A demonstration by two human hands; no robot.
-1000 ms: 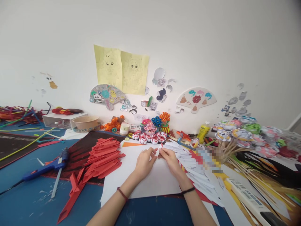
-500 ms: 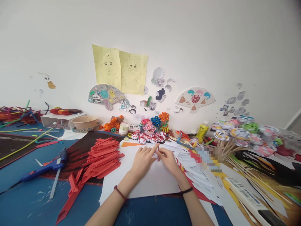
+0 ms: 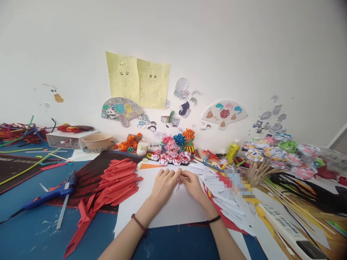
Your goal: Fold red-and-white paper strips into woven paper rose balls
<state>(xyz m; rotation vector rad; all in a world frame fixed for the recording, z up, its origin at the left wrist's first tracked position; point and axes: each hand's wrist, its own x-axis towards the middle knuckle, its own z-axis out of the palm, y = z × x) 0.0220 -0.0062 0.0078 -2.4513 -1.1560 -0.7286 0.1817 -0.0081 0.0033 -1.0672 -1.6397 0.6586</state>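
Note:
Over a white sheet of paper [image 3: 159,213], my left hand [image 3: 166,185] and my right hand [image 3: 193,183] meet fingertip to fingertip. Both are closed in a pinch on a thin red strip [image 3: 178,186] that looks like paper. Its lower end pokes out beneath the fingers, while the rest is hidden behind them. To the left of my hands lies a pile of folded red paper pieces [image 3: 119,180]. Folded white paper pieces [image 3: 217,187] spread out on the right. Just beyond my fingertips sits a row of red and white paper flowers [image 3: 170,159].
A blue glue gun [image 3: 51,196] with its cord lies on the left. At the back stand a beige bowl [image 3: 97,141], a small jar [image 3: 142,148] and a yellow bottle [image 3: 232,151]. Bundled paper flowers on sticks [image 3: 276,155] and a white boxy tool [image 3: 287,227] occupy the right.
My fingertips have drawn closer together, and my left index finger has curled down from its stretched position. Less of the thin red strip shows now, and it has tilted.

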